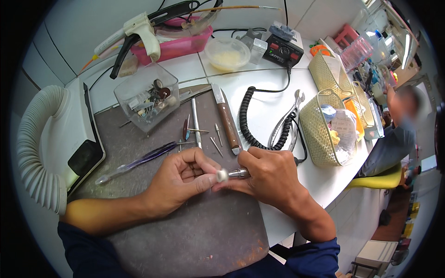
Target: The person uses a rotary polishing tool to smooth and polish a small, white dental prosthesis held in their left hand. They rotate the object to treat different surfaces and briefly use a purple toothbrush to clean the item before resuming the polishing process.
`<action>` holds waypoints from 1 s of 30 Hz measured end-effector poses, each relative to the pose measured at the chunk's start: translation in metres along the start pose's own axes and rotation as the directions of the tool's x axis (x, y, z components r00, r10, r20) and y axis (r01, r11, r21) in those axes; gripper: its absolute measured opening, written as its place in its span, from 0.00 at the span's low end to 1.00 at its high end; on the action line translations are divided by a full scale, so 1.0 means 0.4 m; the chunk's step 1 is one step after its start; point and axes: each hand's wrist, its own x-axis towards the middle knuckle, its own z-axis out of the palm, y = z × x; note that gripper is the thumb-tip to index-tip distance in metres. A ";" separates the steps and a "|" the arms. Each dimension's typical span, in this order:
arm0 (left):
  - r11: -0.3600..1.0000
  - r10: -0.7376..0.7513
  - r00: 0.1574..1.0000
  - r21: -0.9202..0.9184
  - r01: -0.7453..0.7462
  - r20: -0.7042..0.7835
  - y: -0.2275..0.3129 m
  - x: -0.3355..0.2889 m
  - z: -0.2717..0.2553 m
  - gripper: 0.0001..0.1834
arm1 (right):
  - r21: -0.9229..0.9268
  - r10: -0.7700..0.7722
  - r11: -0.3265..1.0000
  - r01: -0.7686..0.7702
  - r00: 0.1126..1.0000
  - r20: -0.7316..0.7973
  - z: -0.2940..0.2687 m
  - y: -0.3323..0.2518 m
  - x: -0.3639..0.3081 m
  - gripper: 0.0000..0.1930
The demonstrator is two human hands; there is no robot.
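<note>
White tiled worktop (259, 111) under bright light, yellow chair (380, 180) alongside.

Both forearms are bare, with dark navy blue sleeves pushed up to the elbows.

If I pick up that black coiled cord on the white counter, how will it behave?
The black coiled cord would probably sag and stretch, since its spring-like loops lie in a loose curve. It looks light for its length. It likely won't lift freely: one end runs up to the black control box, so pulling could tug the box, and the pliers beside it might shift.
</note>
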 end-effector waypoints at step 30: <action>0.917 0.203 0.974 0.368 -0.151 -0.105 -0.016 -0.021 0.052 0.09 | 0.171 -0.079 0.978 0.117 0.975 -0.209 -0.032 -0.018 -0.035 0.20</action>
